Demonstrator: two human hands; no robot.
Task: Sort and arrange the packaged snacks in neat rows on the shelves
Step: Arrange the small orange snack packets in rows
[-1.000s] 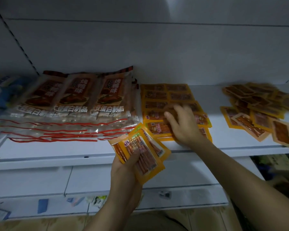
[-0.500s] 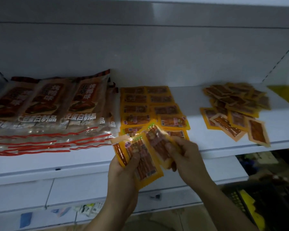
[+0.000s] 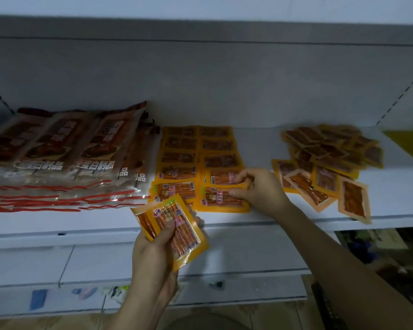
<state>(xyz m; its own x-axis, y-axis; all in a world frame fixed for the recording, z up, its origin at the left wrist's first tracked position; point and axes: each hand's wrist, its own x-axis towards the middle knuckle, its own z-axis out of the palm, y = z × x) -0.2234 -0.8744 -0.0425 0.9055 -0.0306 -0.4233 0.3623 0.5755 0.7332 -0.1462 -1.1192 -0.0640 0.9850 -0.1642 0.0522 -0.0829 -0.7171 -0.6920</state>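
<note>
My left hand (image 3: 153,256) grips a small stack of orange snack packets (image 3: 177,231) in front of the white shelf (image 3: 272,217), thumb across the top one. My right hand (image 3: 258,189) pinches the right edge of one orange packet (image 3: 218,198) lying at the front of the right-hand row. Two neat rows of the same packets (image 3: 196,153) run from the shelf front to the back wall. Further right a loose pile of orange packets (image 3: 327,163) lies in disorder.
Large clear bags with red seams and brown labels (image 3: 62,158) are stacked on the shelf's left part. A lower white shelf (image 3: 224,253) juts out beneath. Something yellow (image 3: 408,144) shows at the far right edge. Dark clutter lies at the lower right.
My right hand took a packet from the stack in my left hand and carried it up onto the shelf, to the front of the right-hand row. The left hand stayed put.
</note>
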